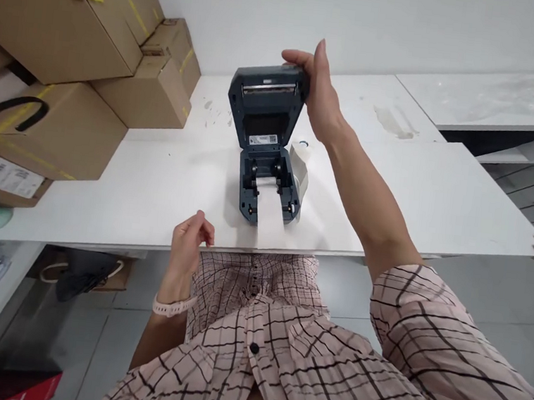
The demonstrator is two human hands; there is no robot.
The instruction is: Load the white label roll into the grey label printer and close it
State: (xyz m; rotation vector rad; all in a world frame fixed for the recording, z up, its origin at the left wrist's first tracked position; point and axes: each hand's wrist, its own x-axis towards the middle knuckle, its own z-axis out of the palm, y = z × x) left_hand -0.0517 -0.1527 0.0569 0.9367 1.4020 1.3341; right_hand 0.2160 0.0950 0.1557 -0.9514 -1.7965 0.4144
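On the flat white desk [164,179] stands a boxy dark blue-grey plastic printer [263,154], its likely stiff hinged lid [267,106] best held at the rim, where the right hand [321,97] rests, fingers spread, while the left hand [189,239], seemingly empty, curls its fingers closed near the probably flimsy white paper strip [271,218].

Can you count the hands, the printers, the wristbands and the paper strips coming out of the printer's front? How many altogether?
Hands: 2 (left hand, right hand)
Label printer: 1
Wristband: 1
Paper strip at the front: 1
Total: 5
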